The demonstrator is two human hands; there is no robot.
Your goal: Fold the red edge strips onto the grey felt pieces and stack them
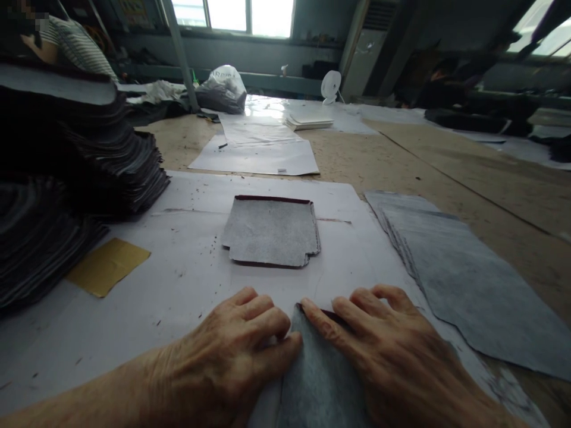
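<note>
Dim workroom behind, with bright windows (234,15) far beyond the notched grey pile (271,232); under that pile, white paper (187,297) spread over a tan worktable (348,154). Nearer the camera than the pile and a little to its right: one grey sheet (323,380) with a dark far edge (339,319). Judging by similar dark edging on the pile, probably at the stage of turning and pressing down that edge. Next, most likely a call for even pressure along the fold, with the corner kept crisp and no creeping of the sheet.

Over the sheet's far edge, right hand (379,345), fingers bent and partly spread, with one long digit laid onto the corner; pinching or only pressing, impossible to tell. At the sheet's left side, left hand (227,351), fingers loosely curled and thumb at the margin; gripping or merely steadying, likewise unclear.

By count, around the pile: to its right, one fanned set of larger grey pieces (468,273), layers too close to number; to its left, one gold scrap (109,267) and seemingly two dark stacks (129,148); beyond it, one white reel (331,86), one plastic bag (225,89) and one small stack of white sheets (310,123).
</note>
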